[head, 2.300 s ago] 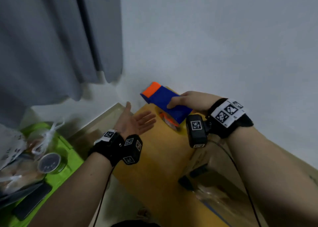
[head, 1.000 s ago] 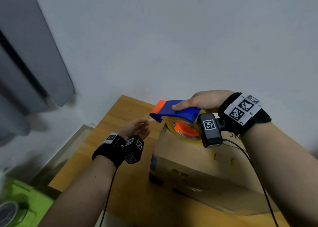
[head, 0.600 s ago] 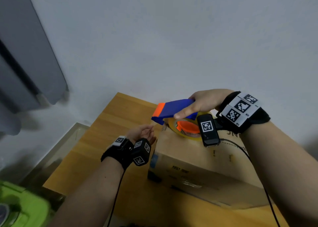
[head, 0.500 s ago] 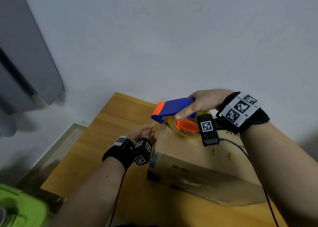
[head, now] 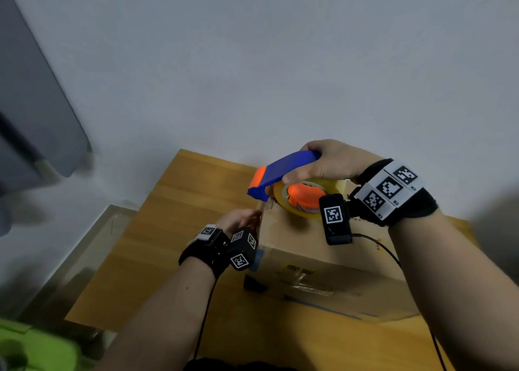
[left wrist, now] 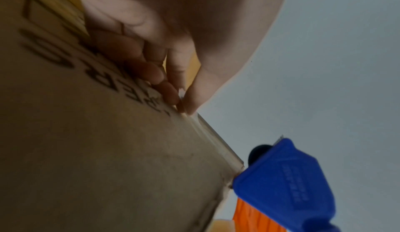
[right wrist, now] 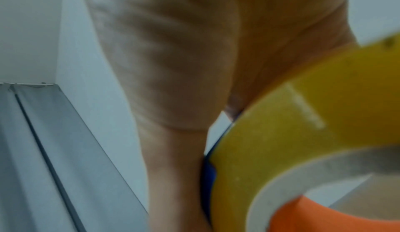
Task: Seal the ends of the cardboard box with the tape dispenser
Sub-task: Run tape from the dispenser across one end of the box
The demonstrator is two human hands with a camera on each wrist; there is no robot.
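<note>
A brown cardboard box [head: 323, 247] lies on the wooden table [head: 168, 230]. My right hand [head: 328, 160] grips the blue and orange tape dispenser [head: 283, 167], whose yellow tape roll [head: 280, 199] hovers over the left end of the box top. The left hand [head: 241, 219] is at the box's left end face. In the left wrist view its thumb and fingertips [left wrist: 184, 105] pinch the tape end against the box [left wrist: 108, 150], and a clear tape strip [left wrist: 216, 138] runs up to the dispenser's blue nose [left wrist: 281, 175]. The right wrist view shows the tape roll [right wrist: 281, 124] close up.
A white wall stands right behind the table. A grey curtain [head: 33, 103] hangs at the left. A green container [head: 33, 351] sits at the lower left, beyond a glass ledge [head: 92, 247]. Bare wood lies left of the box.
The dispenser has come down toward the box's top left edge. My left hand, open a second ago, has moved against the box's end and now pinches the tape end.
</note>
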